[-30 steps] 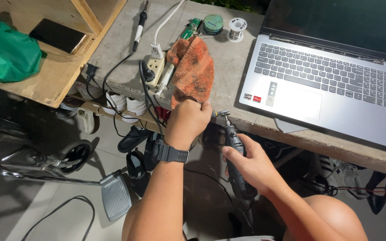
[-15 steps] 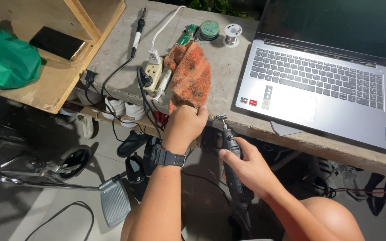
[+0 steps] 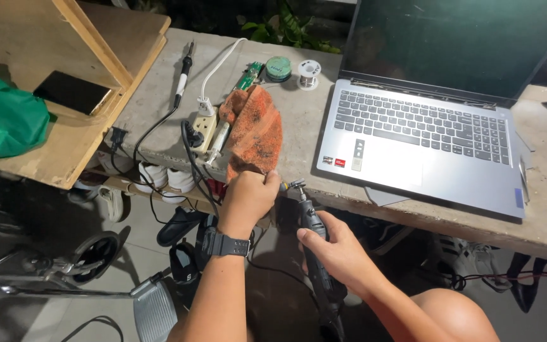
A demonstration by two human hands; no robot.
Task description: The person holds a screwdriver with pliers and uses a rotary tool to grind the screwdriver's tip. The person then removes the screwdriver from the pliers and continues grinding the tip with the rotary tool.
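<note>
While the right hand [image 3: 340,256] grips a dark rotary tool [image 3: 314,244] low in the centre of the frame, its small bit [image 3: 291,185] points up toward the left hand [image 3: 248,196], which is closed, pinching the lower edge of an orange rag [image 3: 256,130] that hangs over the table's [image 3: 299,133] front rim. Whether something small sits inside the left fist I cannot tell. The bit lies just beside the left knuckles and the rag's hem; if it spins there, it may well snag the loose weave, wind the cloth round the shaft and jerk both hands, or nick a finger.

A bare knee [image 3: 441,316] sits at lower right, under the tool's tail, so a slip downward could reach it. Black cords [image 3: 188,152] droop off the table edge just left of the left hand; a jerked rag might drag them and the power strip [image 3: 202,130] it partly covers.

Farther up, a laptop [image 3: 425,139] stands open at right, near the work, so flung grit or a kicked tool could mark it. At the far edge lie a soldering iron [image 3: 183,76], a green circuit board [image 3: 248,75] and a solder spool [image 3: 309,73], well apart from the hands. A green bag [image 3: 4,120] and dark phone [image 3: 74,92] rest on the wooden shelf [image 3: 83,158] at upper left.
</note>
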